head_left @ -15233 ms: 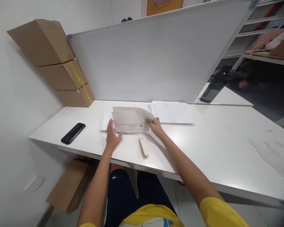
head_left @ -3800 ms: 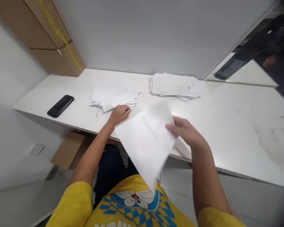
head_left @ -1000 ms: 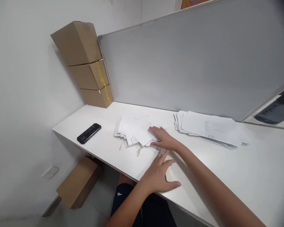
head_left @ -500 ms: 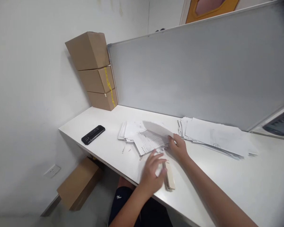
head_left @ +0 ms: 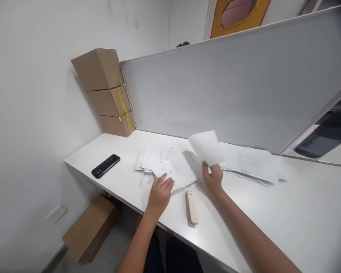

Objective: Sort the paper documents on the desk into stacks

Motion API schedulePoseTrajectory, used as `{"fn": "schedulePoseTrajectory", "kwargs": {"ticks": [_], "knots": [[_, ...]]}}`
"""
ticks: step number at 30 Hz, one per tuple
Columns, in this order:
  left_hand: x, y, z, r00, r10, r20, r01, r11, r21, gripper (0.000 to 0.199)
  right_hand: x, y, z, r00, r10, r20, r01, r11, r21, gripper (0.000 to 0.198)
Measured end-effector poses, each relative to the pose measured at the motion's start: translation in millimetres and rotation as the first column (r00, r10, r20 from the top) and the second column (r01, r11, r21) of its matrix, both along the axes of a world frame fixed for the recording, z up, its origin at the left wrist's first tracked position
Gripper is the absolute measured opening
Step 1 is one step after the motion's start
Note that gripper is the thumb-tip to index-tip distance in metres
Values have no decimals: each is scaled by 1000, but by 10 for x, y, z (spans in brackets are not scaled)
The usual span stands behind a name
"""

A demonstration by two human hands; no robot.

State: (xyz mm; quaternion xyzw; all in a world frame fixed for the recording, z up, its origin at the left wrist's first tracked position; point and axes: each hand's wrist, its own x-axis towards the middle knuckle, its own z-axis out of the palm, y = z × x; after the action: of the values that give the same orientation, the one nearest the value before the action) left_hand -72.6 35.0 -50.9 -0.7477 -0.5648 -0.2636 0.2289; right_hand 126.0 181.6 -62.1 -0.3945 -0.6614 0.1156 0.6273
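My right hand [head_left: 213,180] pinches a sheet of paper [head_left: 206,146] by its lower edge and holds it raised and tilted, blank side towards me. Beneath it on the desk lies a loose pile of printed sheets [head_left: 179,163], spread unevenly. My left hand [head_left: 160,189] rests its fingers over the near corner of the top printed sheet; its thumb is hard to make out. Between the two forearms lies a beige stapler [head_left: 192,208], touched by neither hand. Another stack of papers [head_left: 252,161] lies behind and right of my right hand.
A black phone-like device [head_left: 105,166] lies at the left of the white desk [head_left: 272,220]. Stacked cardboard boxes [head_left: 110,102] stand in the back corner, beside a grey partition [head_left: 216,91]. Another box [head_left: 91,231] is on the floor. Paper scraps lie before the pile.
My right hand has lifted its sheet higher off the pile. My left hand has moved left from beside the stapler onto the printed sheet's corner. The view has shifted slightly.
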Motion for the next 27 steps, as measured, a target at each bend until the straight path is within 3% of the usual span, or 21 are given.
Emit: {"fn": "schedulePoseTrajectory", "kwargs": {"ticks": [3,6,9,14,17,19,21,23,25,27], "knots": [[24,-39,92,1000,-25,1,25,999,26,47,33,-273,-34,915,190,357,-232,969,79,27],[18,-41,106,998,-51,42,49,998,38,49,59,-377,-84,748,340,570,-418,908,8,48],[7,-19,52,992,-90,93,89,996,18,51,101,-314,-123,655,431,621,-501,863,-70,56],[4,0,-21,989,-70,132,71,997,-5,40,167,-185,-167,634,439,637,-498,862,-99,58],[18,-17,-14,985,-115,129,115,993,2,38,203,-166,-210,691,408,597,-449,889,-88,53],[34,-32,1,978,-162,127,162,987,11,37,242,-170,-229,801,357,480,-362,928,-85,47],[50,-42,14,970,-192,149,196,981,-8,32,291,-178,-218,931,229,284,-210,973,-95,39],[62,-47,30,960,-199,199,218,973,-76,30,338,-184,-165,999,28,45,-21,989,-143,35],[66,-53,66,946,-163,281,218,960,-176,34,378,-192,-64,968,-189,-167,148,961,-233,40],[59,-67,131,913,-103,396,211,948,-240,37,410,-214,76,912,-318,-258,245,928,-280,46]]}}
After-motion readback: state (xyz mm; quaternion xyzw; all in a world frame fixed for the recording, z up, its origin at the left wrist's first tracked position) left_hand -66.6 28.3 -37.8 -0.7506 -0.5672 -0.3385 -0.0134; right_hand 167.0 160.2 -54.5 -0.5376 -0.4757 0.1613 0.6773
